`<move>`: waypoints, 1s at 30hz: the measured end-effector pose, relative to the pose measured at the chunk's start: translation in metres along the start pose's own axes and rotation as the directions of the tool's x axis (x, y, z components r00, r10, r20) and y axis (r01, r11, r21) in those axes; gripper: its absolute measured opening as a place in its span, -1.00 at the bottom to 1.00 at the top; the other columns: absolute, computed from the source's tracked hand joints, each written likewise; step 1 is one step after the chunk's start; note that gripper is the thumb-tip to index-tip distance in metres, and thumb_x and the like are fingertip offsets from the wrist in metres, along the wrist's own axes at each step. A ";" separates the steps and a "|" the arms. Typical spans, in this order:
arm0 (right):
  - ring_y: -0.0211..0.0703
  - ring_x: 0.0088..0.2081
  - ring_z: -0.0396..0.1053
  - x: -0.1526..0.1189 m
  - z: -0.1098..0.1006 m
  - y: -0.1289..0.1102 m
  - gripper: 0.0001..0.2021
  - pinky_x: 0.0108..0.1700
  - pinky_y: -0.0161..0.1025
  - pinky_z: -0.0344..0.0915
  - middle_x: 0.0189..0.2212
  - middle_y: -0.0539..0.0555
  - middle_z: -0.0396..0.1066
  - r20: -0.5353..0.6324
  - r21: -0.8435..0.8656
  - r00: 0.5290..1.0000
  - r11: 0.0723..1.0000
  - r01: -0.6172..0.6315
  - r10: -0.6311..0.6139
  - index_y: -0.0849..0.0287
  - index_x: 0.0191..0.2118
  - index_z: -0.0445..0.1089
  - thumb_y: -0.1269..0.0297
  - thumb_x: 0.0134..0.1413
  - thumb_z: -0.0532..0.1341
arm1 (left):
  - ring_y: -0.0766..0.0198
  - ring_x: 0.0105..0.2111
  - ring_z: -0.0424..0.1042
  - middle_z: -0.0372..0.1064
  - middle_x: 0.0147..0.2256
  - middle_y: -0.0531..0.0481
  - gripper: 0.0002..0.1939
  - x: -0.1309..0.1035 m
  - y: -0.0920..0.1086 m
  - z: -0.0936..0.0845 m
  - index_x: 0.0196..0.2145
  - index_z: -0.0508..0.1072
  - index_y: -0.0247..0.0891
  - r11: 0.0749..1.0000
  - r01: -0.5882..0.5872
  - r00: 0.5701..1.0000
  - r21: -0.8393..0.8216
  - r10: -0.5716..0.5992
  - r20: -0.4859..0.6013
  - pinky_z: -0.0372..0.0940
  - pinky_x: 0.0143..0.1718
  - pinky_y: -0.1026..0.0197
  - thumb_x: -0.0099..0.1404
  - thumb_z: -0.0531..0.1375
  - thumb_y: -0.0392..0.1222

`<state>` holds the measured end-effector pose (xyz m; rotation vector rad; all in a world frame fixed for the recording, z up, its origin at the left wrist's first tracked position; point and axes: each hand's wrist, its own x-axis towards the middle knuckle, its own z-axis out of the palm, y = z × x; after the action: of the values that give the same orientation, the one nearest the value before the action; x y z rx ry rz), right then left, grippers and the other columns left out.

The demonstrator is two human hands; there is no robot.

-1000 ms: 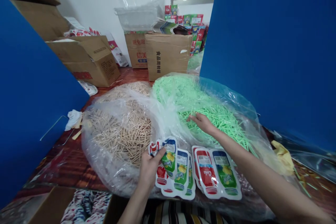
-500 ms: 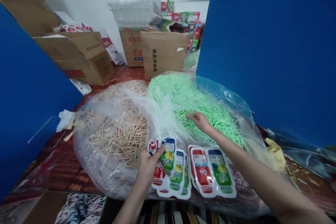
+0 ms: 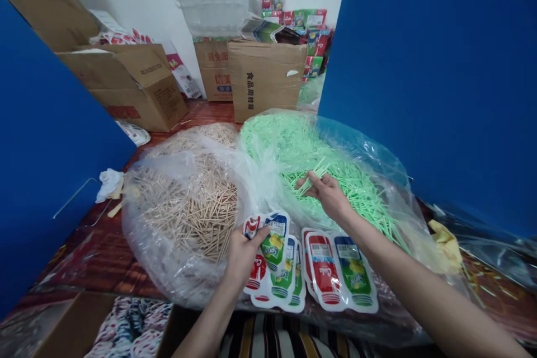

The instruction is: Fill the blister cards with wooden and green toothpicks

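Note:
My left hand (image 3: 244, 250) is closed on a bottle-shaped twin packet (image 3: 274, 243) with a red Cola half and a green-and-blue Sprite half. Below it lies a stack of similar packets (image 3: 288, 285), partly covered. My right hand (image 3: 329, 193) pinches a small bunch of thin green sticks (image 3: 312, 178) above the pile of green sticks (image 3: 356, 187) in a clear plastic bag. More Cola and Sprite packets (image 3: 322, 268) lie flat in front of that pile, under my right forearm. Left of the green pile, a second clear bag holds tan sticks (image 3: 210, 212).
Cardboard boxes (image 3: 268, 78) stand at the back, with a clear plastic tray (image 3: 218, 17) on top. Blue panels (image 3: 428, 67) rise on both sides. An open carton (image 3: 67, 324) of striped wrapped pieces sits at the front left. A yellow cloth (image 3: 447, 246) lies at the right.
My right hand has lifted slightly from the green pile, and a bunch of green sticks now shows in its fingers. My left hand still holds the packet. The view has shifted slightly.

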<state>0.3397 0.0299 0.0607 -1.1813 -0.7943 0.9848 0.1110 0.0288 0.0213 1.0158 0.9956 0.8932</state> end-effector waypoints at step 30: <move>-0.14 -0.20 0.43 -0.047 0.053 -0.005 -0.72 -0.11 -0.17 0.34 -0.25 0.09 0.50 0.341 -0.222 0.939 0.975 0.033 0.045 0.19 -0.22 0.41 0.07 0.11 0.17 | 0.16 -0.40 0.48 0.54 -0.39 -0.04 -0.73 0.001 0.004 0.016 -0.35 0.53 -0.33 0.999 -0.033 0.998 -0.014 0.033 0.049 0.35 -0.34 0.20 -0.01 0.34 -0.12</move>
<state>0.2753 0.0052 0.0773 -1.2185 -1.2078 1.1474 0.1264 0.0266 0.0279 1.0407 0.9331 0.8970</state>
